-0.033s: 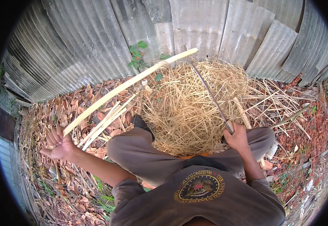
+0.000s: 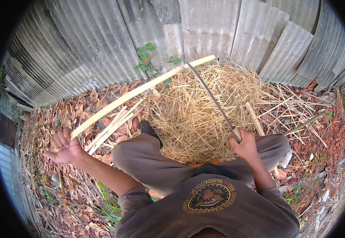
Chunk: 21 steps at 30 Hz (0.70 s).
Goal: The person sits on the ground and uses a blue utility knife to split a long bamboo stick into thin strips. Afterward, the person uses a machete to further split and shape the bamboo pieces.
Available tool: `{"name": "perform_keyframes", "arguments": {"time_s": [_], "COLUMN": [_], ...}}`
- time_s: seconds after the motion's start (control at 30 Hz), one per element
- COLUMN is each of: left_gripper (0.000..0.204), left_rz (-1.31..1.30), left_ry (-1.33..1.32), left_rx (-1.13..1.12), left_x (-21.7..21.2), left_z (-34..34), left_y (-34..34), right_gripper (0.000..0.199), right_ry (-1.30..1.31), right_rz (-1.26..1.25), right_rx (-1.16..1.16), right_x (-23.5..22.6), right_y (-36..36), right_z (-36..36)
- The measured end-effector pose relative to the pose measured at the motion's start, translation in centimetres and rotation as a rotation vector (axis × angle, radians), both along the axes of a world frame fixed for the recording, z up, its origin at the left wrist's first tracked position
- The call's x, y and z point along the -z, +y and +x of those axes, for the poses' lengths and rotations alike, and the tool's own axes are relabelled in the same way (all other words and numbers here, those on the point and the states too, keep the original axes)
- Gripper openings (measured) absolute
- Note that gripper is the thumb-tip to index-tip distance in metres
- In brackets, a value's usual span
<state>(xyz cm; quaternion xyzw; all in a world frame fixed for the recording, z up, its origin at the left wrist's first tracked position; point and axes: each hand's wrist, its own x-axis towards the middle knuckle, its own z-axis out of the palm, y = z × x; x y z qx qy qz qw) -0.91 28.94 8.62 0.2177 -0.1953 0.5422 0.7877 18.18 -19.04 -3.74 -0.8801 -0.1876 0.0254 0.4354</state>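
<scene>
The bamboo strip (image 2: 141,92) runs diagonally from near left to far centre, above the leaf-covered ground (image 2: 61,119). The left hand (image 2: 64,147) holds its near end, fingers clamped around it. The right hand (image 2: 244,144) has its fingers clamped on the handle of a long blade (image 2: 212,99); the blade tip meets the strip near its far end. A pile of shavings (image 2: 204,115) lies beyond the knees. Spare strips (image 2: 111,129) lie just right of the left hand. A corrugated metal fence (image 2: 220,27) stands at the far side.

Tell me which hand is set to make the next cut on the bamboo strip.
Right, probably. The right hand grips the long blade, whose tip meets the bamboo strip at its far end; the left hand only holds the strip's near end.
</scene>
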Motion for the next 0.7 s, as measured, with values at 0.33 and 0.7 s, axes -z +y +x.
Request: {"name": "perform_keyframes", "arguments": {"time_s": [0.33, 0.7], "left_gripper": [0.072, 0.072], "left_rz": [0.025, 0.195], "left_ry": [0.096, -0.024], "left_rx": [0.199, 0.39], "left_x": [1.0, 1.9], "left_z": [7.0, 5.3], "left_y": [-11.2, -9.5], "right_gripper": [0.014, 0.019], "right_ry": [0.019, -0.067], "right_rz": [0.108, 0.003], "right_rx": [-0.095, 0.501], "right_x": [5.4, 10.9], "right_y": [4.1, -18.2], "right_z": [0.7, 10.0]}}
